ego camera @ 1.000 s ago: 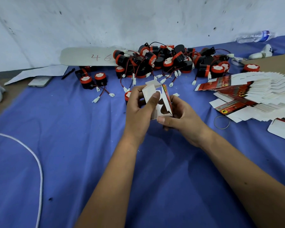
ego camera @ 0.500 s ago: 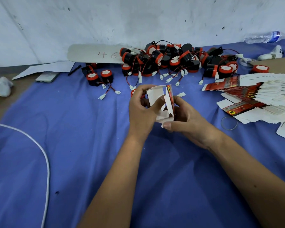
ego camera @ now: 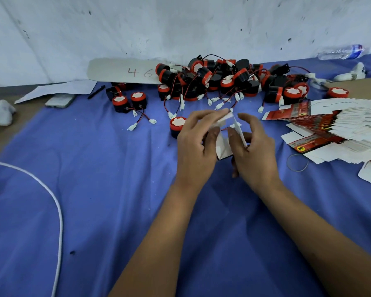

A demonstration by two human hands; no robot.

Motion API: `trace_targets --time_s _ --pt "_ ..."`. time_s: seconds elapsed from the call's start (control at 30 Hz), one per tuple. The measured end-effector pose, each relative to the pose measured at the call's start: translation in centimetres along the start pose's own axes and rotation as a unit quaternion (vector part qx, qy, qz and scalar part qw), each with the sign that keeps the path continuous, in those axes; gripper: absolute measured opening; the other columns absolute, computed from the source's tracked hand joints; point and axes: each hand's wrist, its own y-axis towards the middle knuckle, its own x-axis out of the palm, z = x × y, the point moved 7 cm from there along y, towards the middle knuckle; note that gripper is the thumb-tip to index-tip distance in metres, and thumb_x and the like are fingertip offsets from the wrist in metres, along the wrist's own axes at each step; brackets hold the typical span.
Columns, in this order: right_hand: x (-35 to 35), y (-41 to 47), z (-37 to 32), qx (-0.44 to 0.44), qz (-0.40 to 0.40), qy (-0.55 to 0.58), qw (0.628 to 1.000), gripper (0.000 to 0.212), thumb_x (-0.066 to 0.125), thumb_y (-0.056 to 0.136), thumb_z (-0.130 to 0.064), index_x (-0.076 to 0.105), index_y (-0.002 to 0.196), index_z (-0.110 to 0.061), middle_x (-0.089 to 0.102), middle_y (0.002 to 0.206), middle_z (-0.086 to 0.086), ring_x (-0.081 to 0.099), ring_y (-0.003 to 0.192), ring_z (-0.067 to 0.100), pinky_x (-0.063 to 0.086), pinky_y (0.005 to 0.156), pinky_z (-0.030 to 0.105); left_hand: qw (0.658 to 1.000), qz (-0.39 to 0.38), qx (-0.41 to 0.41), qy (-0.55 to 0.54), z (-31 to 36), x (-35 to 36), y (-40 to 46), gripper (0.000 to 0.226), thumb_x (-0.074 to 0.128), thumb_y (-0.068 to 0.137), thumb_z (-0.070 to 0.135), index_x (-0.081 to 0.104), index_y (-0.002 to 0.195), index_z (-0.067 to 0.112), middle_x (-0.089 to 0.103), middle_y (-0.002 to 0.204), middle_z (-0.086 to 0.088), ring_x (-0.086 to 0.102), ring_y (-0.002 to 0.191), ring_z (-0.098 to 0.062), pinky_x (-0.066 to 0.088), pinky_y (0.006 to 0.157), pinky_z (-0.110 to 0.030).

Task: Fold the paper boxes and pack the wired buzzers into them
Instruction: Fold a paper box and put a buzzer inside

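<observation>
Since half a second ago the right hand has shifted its hold: then it cupped the paper box from the right, now it sits nearer and lower, fingers curled round the box's right panel, index finger lifted free above it. The box itself has gone from a squared-up shape to splayed flaps, blurred with motion. The left hand grips the box's left side, fingertips pinching a white flap at the top. Box is up off the blue cloth, held between both hands at centre.

Just left of the hands, one loose buzzer stands on the cloth, red rim, white face up. Far beyond, the heap of wired buzzers lies against the wall, white plugs trailing toward the hands. Two more buzzers sit apart at far left of that heap. To the right, the fanned stack of flat boxes, with a rubber band near it. A white cable curves along the near left.
</observation>
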Motion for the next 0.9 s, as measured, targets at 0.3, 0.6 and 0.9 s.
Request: trace_targets --time_s 0.3,0.6,0.9 --pt "1.0 -0.1 -0.7 0.002 -0.111 0.07 0.991 0.063 0.043 0.101 0.001 0.042 0.14 -0.049 0.067 0.081 -0.005 0.057 0.041 0.036 0.05 0.036 0.038 0.993 0.021 0.073 0.095 1.7 -0.4 -0.2 0.039 0.046 0.099 -0.002 0.074 0.125 0.008 0.067 0.127 -0.012 0.066 0.112 -0.021 0.046 0.093 -0.015" --pt "2.4 -1.1 -1.0 0.061 -0.23 0.217 0.947 0.085 0.066 0.089 0.004 0.033 0.155 -0.038 0.065 0.114 0.011 0.06 0.07 0.029 0.057 0.061 0.038 0.987 0.037 0.083 0.13 1.4 -0.9 -0.2 0.032 0.057 0.097 -0.007 0.074 0.122 0.002 0.068 0.128 -0.016 0.069 0.11 -0.028 0.056 0.093 -0.028" --pt "2.1 -0.8 -0.7 0.11 -0.163 0.25 0.948 0.073 0.071 0.08 -0.058 0.041 0.143 -0.037 0.071 0.104 0.017 0.066 0.084 0.036 0.054 0.065 0.051 0.99 -0.076 0.087 0.078 2.0 1.3 -0.7 0.036 0.055 0.094 -0.001 0.07 0.127 0.001 0.059 0.143 -0.015 0.061 0.119 -0.032 0.049 0.099 -0.046"
